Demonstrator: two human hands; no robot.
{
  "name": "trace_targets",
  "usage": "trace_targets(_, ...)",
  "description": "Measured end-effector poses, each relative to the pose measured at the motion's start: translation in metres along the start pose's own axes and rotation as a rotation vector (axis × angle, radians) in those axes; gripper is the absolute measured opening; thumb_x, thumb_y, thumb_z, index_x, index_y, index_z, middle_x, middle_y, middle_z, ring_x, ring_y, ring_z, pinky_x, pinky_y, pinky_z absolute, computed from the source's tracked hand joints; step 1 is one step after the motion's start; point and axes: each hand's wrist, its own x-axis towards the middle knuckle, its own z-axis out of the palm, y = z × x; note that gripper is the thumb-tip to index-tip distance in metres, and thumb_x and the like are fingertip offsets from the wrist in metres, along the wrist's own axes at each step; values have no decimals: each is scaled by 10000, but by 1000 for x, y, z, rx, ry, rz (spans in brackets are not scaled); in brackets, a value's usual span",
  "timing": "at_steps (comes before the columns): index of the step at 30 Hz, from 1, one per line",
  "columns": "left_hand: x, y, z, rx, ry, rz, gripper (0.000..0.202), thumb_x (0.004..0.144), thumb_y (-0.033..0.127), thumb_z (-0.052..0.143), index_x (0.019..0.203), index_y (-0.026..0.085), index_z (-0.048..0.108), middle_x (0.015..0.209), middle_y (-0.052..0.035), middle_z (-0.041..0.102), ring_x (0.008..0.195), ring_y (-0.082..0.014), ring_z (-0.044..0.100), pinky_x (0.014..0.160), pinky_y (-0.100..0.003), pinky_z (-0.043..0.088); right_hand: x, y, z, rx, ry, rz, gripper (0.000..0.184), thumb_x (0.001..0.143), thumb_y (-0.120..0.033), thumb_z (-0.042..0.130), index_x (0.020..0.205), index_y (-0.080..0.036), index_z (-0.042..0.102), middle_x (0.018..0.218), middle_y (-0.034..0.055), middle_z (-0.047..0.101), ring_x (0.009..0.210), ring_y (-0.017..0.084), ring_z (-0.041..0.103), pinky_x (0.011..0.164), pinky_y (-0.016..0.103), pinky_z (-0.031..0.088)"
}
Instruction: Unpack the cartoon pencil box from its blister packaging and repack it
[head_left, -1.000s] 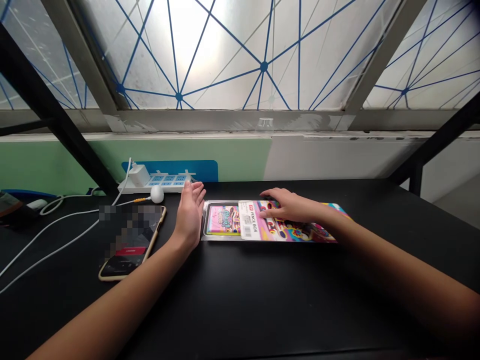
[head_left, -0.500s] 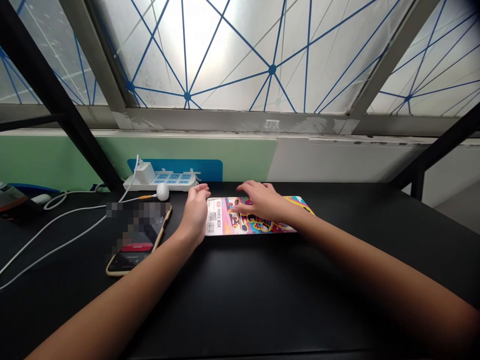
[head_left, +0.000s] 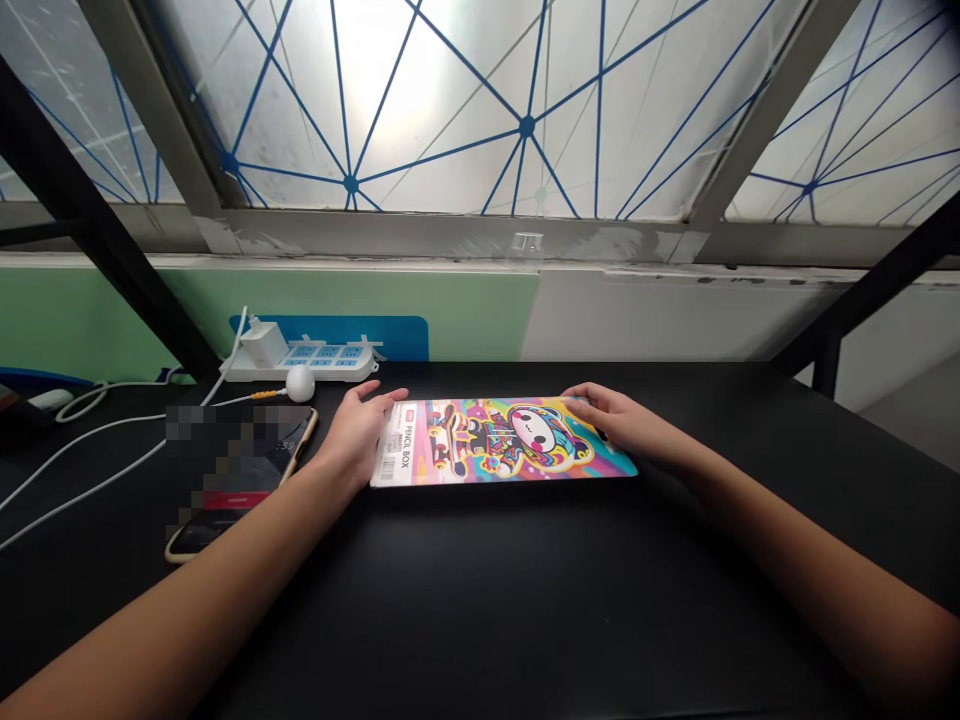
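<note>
- Since the earlier frame, the right hand [head_left: 619, 420] has been moved from the middle of the pencil box [head_left: 480, 440] to its right end.
- That end is grasped there, thumb laid on top, apparently for steadiness.
- The left end is met by the left hand [head_left: 360, 425], seemingly as a brace; whether it is gripped cannot be told.
- The box is kept lengthwise between both hands, over the desk [head_left: 525, 600].

"PENCIL BOX" is printed on the white label [head_left: 397, 445] of the colourful box [head_left: 510, 440] near the worktop's [head_left: 525, 590] back edge; "59" is faintly shown on the phone [head_left: 289, 445].
</note>
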Motion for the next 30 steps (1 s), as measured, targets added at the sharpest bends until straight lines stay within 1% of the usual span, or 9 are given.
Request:
trace_targets(4, 1, -2, 1, 42, 17, 17, 438, 917, 68, 571, 1327, 191, 477, 1292, -167, 687, 621, -167, 730, 593, -335, 628, -5, -9, 4, 132, -67, 55, 494, 785, -579, 750, 1137, -257, 622, 1085, 92, 765, 883, 273, 729, 636, 352, 567)
trace_targets(9, 1, -1, 3, 87, -1, 22, 329, 902, 79, 573, 1214, 181, 565, 1249, -140, 702, 607, -163, 725, 544, -310, 608, -6, -6, 0, 231, -62, 50, 517, 719, -539, 835, 1084, -238, 627, 1059, 97, 774, 890, 279, 746, 653, 356, 598)
trace_targets(12, -2, -1, 5, 104, -15, 31, 222, 936, 135, 533, 1133, 187, 621, 1132, -104, 736, 597, -168, 719, 524, -305, 596, -6, -7, -2, 307, -19, 8, 528, 658, -481, 899, 1041, -228, 637, 990, 86, 779, 858, 275, 750, 679, 370, 614)
trace_targets(15, -5, -5, 5, 110, -48, 64, 211, 989, 314, 535, 1120, 207, 661, 954, -75, 750, 616, -193, 720, 546, -314, 592, -7, -9, -6, 317, 72, -82, 530, 608, -434, 935, 995, -236, 633, 927, 54, 776, 839, 271, 748, 700, 378, 617)
trace_targets(20, -5, -15, 4, 31, -136, 316, 369, 989, 523, 534, 1167, 225, 663, 919, -49, 734, 802, -213, 721, 696, -306, 587, -13, -12, -10, 192, 248, -236, 513, 612, -492, 919, 877, -270, 540, 780, 5, 738, 717, 260, 722, 583, 365, 581)
trace_targets(22, -6, -14, 4, 26, -131, 416, 402, 982, 556, 518, 1094, 207, 683, 920, -46, 724, 782, -198, 701, 697, -292, 569, -17, -13, -7, 97, 323, -292, 484, 652, -510, 891, 847, -270, 518, 742, -3, 705, 659, 238, 689, 541, 348, 543)
trace_targets(25, -8, -9, 2, -26, -129, 497, 437, 987, 560, 467, 930, 182, 679, 859, -40, 703, 691, -173, 656, 670, -285, 543, -23, -17, -3, -70, 418, -427, 379, 755, -491, 819, 815, -260, 525, 796, 17, 690, 698, 221, 657, 591, 348, 515)
trace_targets(28, -9, -3, 0, -78, -181, 534, 383, 976, 487, 477, 820, 181, 647, 773, -27, 666, 703, -171, 640, 693, -279, 524, -26, -19, 1, -214, 360, -573, 303, 820, -410, 764, 744, -247, 520, 819, 29, 676, 738, 210, 631, 653, 348, 485)
trace_targets(30, -9, -1, -1, -46, -209, 540, 283, 941, 414, 528, 824, 186, 649, 759, -16, 647, 740, -175, 637, 707, -272, 513, -26, -20, 2, -262, 293, -610, 279, 836, -357, 736, 720, -244, 509, 786, 20, 646, 719, 197, 605, 652, 336, 466)
